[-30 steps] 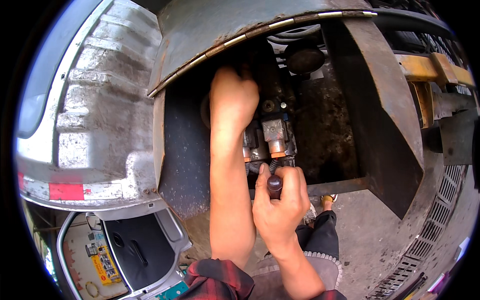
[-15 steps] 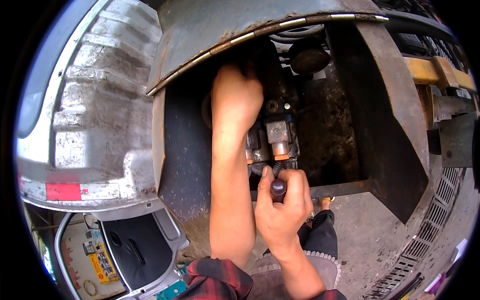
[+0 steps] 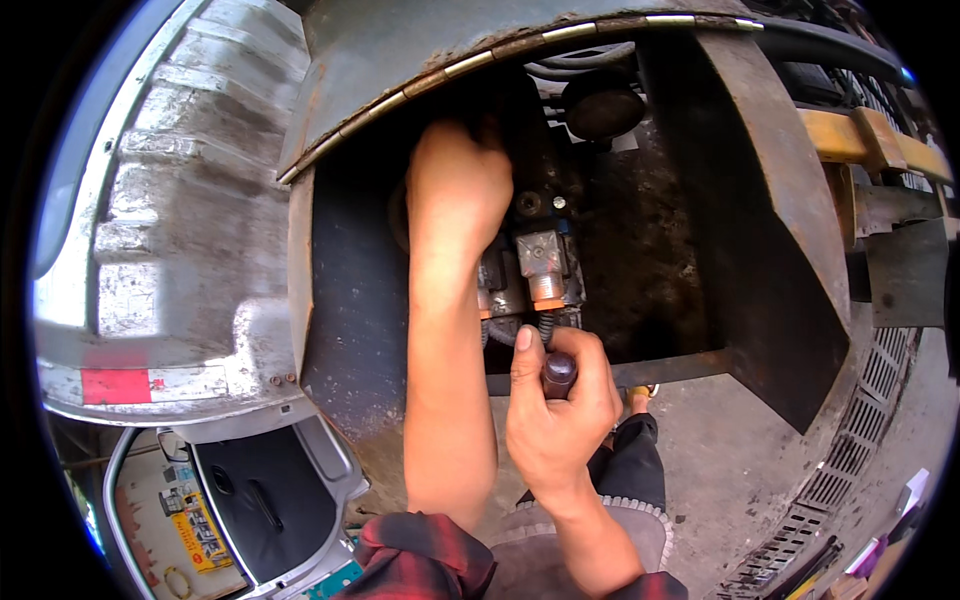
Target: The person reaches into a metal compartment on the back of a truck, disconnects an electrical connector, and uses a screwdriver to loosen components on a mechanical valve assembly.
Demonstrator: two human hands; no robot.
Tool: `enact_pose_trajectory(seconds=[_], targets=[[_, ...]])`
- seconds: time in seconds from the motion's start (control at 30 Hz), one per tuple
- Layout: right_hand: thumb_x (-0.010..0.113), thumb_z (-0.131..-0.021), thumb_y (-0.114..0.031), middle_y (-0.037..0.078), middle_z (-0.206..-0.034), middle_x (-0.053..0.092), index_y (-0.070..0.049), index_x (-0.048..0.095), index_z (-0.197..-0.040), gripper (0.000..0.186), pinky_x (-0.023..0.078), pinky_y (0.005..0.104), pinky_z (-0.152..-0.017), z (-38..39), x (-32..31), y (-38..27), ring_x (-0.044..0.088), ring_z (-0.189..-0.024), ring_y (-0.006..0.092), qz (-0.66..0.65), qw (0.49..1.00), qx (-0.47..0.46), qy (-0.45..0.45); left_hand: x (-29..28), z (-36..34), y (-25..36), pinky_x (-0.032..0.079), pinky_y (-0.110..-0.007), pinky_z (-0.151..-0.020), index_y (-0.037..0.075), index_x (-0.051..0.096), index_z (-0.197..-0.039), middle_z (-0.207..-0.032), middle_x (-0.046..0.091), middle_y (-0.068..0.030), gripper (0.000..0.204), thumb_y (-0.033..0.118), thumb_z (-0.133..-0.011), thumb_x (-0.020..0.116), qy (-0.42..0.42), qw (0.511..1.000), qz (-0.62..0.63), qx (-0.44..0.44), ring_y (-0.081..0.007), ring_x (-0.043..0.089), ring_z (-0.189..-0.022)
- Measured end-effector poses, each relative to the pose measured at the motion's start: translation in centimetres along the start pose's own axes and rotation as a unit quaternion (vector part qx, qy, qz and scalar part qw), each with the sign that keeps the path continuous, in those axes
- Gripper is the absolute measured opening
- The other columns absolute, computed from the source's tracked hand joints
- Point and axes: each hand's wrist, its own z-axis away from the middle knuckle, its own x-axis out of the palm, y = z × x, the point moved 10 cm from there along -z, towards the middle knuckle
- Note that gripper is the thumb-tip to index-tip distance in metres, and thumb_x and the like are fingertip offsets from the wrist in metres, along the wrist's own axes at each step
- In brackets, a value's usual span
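Observation:
My right hand is closed around a screwdriver at the near edge of an open metal box. Only the rounded end of its dark brown handle shows; the shaft is hidden. Just beyond it stands a grey solenoid valve connector with an orange ring, and a ribbed conduit runs from it toward my right hand. My left hand reaches deep into the box, left of the connector. Its fingers bend away into the dark, so what they touch is hidden.
A hinged steel lid rises behind the box. A dark round part sits at the back inside. Left stands a worn silver vehicle panel; right are a yellow bar and a floor drain grate.
The whole view has shifted, so the box appears slightly farther left. Relative to the connector, the screwdriver handle has moved a little to the right. My left hand stays inside the box.

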Motion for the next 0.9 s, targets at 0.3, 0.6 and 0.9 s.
enact_pose_trajectory(seconds=[0.3, 0.6, 0.9], targets=[[0.074, -0.095, -0.016, -0.009, -0.065, 0.041, -0.001, 0.06, -0.085, 0.023, 0.028, 0.021, -0.052, -1.9, -0.4, 1.3, 0.034, -0.062, 0.0008, -0.036, 0.994, 0.093, -0.041, 0.8, 0.4, 0.9, 0.052, -0.053, -0.088, -0.002, 0.071, -0.104, -0.104, 0.069, -0.0302, 0.036, 0.031, -0.1, 0.055, -0.021, 0.996, 0.009, -0.085, -0.0493, 0.064, -0.103], [0.079, -0.091, -0.019, 0.006, -0.065, 0.056, 0.001, 0.064, -0.088, 0.026, 0.042, 0.0297, -0.052, -2.8, -0.6, 1.0, 0.047, -0.056, 0.0113, 0.002, 0.996, 0.025, -0.082, 0.2, 1.0, 1.8, 0.051, -0.055, -0.088, -0.001, 0.068, -0.108, -0.105, 0.069, -0.0302, 0.037, 0.032, -0.1, 0.055, -0.013, 0.999, 0.004, -0.053, -0.0501, 0.064, -0.102], [0.08, -0.09, -0.017, 0.007, -0.068, 0.058, 0.0, 0.064, -0.089, 0.024, 0.043, 0.0296, -0.053, -2.7, -0.6, 0.6, 0.049, -0.057, 0.0118, 0.0, 0.996, 0.008, -0.092, -0.1, 1.8, 3.3, 0.052, -0.049, -0.092, -0.001, 0.069, -0.117, -0.111, 0.069, -0.0285, 0.038, 0.029, -0.093, 0.068, -0.007, 0.999, -0.049, -0.023, -0.046, 0.064, -0.109]])
